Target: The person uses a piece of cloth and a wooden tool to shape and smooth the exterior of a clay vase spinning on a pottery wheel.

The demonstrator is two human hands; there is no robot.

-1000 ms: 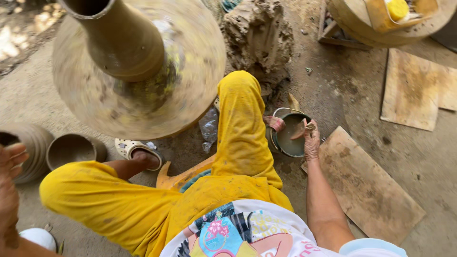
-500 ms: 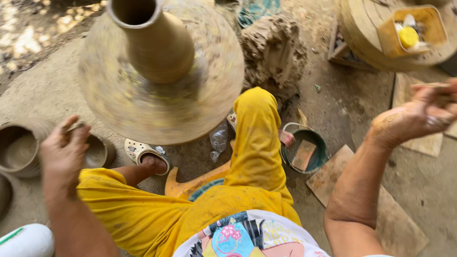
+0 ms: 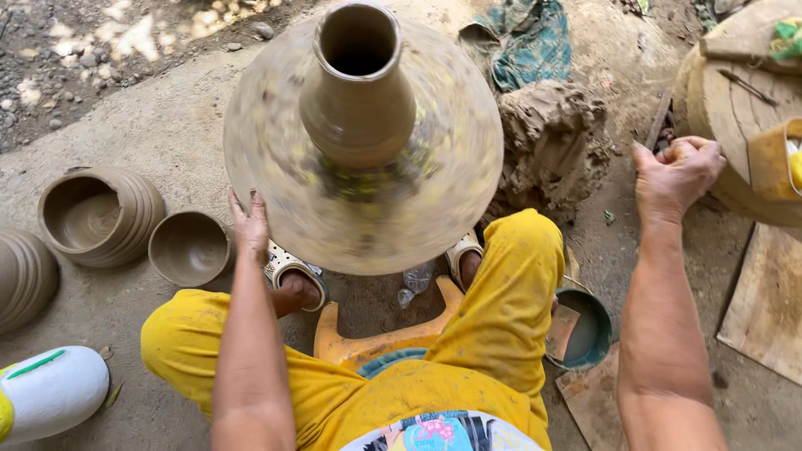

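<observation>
The left hand [image 3: 251, 224] lies open, fingers flat against the blurred wheel's [image 3: 276, 150] near rim; the right hand [image 3: 678, 171] hangs loosely curled, holding nothing, beside the clay lump [image 3: 555, 142]; a tall-necked vase [image 3: 359, 88] stands upright at the wheel's centre; bowls [image 3: 188, 248] sit left.

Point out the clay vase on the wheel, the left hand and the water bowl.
clay vase [image 3: 359, 100], head view, on its neck wall below the rim.
left hand [image 3: 251, 227], head view, on the back of the hand.
water bowl [image 3: 595, 334], head view, on its inner wall.
</observation>
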